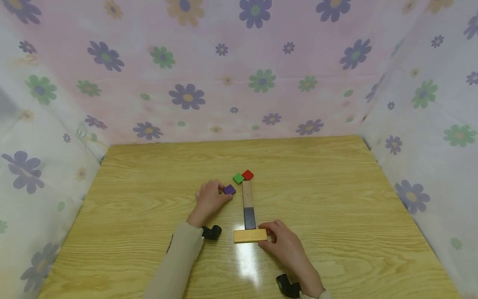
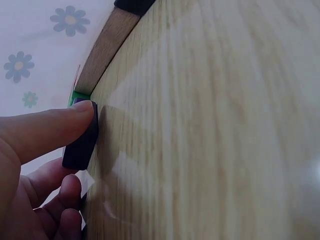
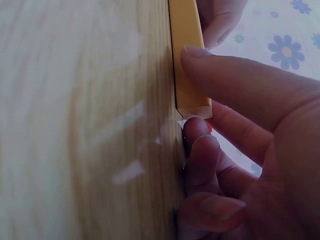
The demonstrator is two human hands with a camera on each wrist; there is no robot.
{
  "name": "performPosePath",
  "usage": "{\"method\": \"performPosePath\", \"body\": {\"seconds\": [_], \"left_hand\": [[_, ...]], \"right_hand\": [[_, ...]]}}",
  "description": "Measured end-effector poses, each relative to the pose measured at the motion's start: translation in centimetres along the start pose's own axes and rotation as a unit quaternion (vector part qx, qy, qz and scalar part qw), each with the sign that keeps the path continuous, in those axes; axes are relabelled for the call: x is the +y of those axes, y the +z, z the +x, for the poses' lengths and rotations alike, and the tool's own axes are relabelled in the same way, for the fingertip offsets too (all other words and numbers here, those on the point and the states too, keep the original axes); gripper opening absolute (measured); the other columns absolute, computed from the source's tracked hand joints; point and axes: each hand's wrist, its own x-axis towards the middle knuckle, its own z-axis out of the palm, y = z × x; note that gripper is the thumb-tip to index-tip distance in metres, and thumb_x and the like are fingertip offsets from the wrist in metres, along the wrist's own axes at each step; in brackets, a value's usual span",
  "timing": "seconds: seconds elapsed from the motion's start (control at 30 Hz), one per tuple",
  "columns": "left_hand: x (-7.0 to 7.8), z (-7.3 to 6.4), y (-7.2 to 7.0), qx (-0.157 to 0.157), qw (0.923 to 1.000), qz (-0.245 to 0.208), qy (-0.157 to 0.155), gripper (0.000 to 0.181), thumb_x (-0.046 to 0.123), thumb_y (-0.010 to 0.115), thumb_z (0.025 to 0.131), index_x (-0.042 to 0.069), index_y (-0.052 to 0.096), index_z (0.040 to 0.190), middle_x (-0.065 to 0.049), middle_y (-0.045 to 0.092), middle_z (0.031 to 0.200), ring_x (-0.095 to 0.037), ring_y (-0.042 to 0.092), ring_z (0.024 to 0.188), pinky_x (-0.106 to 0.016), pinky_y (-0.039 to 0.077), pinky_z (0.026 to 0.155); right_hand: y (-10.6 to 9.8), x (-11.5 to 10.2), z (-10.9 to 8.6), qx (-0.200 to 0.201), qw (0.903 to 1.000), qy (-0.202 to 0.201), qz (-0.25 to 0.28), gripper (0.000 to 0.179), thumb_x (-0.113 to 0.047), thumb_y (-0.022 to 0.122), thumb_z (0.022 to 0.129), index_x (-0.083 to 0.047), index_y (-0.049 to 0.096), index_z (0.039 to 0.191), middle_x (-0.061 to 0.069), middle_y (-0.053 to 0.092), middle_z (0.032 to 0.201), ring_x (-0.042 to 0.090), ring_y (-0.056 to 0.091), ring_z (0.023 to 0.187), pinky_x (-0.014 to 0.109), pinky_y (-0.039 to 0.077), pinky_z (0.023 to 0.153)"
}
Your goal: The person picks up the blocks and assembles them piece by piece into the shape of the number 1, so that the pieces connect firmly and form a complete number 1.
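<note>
My left hand point(image 1: 210, 198) pinches a small purple block point(image 1: 229, 189) between thumb and fingers, low over the table; in the left wrist view the block point(image 2: 81, 145) looks nearly black under the thumb. Just beyond it, a green block point(image 1: 238, 178) and a red block point(image 1: 247, 175) lie at the far end of a light wooden block point(image 1: 247, 194). A dark grey block point(image 1: 249, 218) continues that line toward me. Crosswise at its near end lies a yellow-orange block point(image 1: 249, 236). My right hand point(image 1: 285, 245) grips its right end, thumb along the near side point(image 3: 190, 60).
The wood-grain table point(image 1: 149, 178) is bordered at the back and sides by flowered cloth point(image 1: 231, 62). Black wrist devices point(image 1: 212, 232) sit at both wrists, the right one point(image 1: 287, 286) near the front. Light reflects off the tabletop below the crosswise block.
</note>
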Motion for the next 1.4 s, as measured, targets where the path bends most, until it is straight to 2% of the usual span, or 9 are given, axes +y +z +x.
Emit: {"method": "performPosePath", "body": {"seconds": [0.23,0.67,1.4], "left_hand": [[0.2,0.8,0.1,-0.009,0.9999,0.01,-0.001,0.037,0.042,0.072,0.071,0.015,0.059,0.093,0.004,0.052,0.084,-0.019,0.04,0.083,-0.04,0.023,0.072],[0.5,1.5,-0.1,-0.024,0.9996,0.013,-0.002,0.036,0.045,0.069,0.073,0.018,0.059,0.094,0.005,0.05,0.087,-0.019,0.038,0.082,-0.04,0.02,0.07],[0.4,1.8,0.8,-0.004,1.0,-0.001,0.0,0.038,0.049,0.069,0.07,0.022,0.057,0.094,0.003,0.047,0.083,-0.02,0.035,0.08,-0.04,0.014,0.067]], "right_hand": [[0.1,0.1,-0.1,0.0,1.0,-0.002,0.005,0.035,-0.032,0.073,0.071,-0.026,0.062,0.104,-0.013,0.044,0.081,0.004,0.04,0.063,0.021,0.033,0.052],[0.0,0.0,0.0,0.004,1.0,-0.007,0.003,0.035,-0.032,0.073,0.071,-0.026,0.062,0.104,-0.012,0.044,0.079,0.004,0.039,0.062,0.021,0.032,0.051],[0.1,0.1,0.0,0.008,0.9999,-0.009,0.005,0.035,-0.032,0.073,0.072,-0.026,0.062,0.105,-0.013,0.043,0.079,0.003,0.039,0.061,0.021,0.032,0.05]]}}
